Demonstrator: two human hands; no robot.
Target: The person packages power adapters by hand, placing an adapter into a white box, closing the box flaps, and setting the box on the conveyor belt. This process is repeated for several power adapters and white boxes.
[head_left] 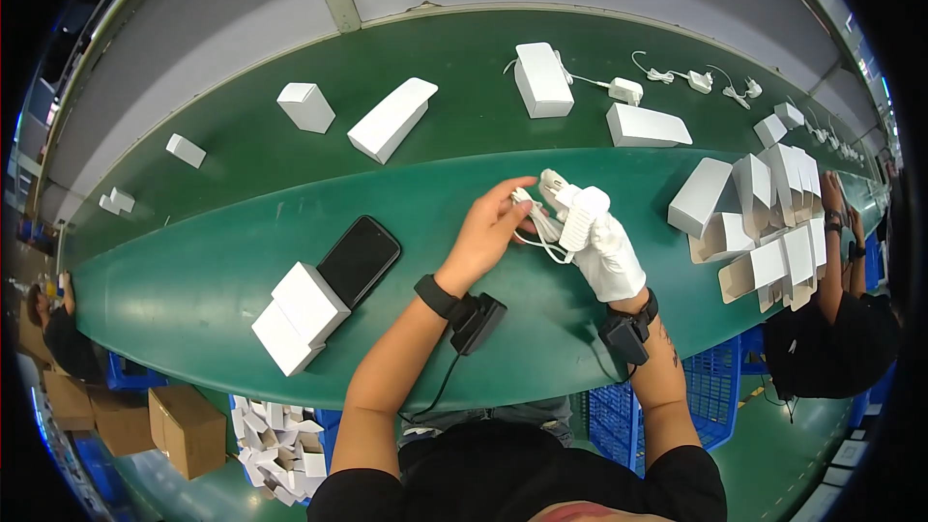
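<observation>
Over the green table, my right hand (613,266), in a white glove, is closed around a white power adapter (584,215). A second white piece, apparently a plug end, sticks up past its fingers. My left hand (486,230) is bare, its fingers curled on the adapter's bundled white cable (543,228). One loop of that cable hangs between the hands. The glove partly hides how the fingers sit on the adapter. Both wrists wear black straps with small black boxes.
Left of my arms lie a black phone (360,259) and white boxes (302,314). A pile of open white boxes (759,222) stands at right, near a co-worker (831,329). The far belt (464,72) carries boxes and adapters. A blue crate (710,391) stands below the table.
</observation>
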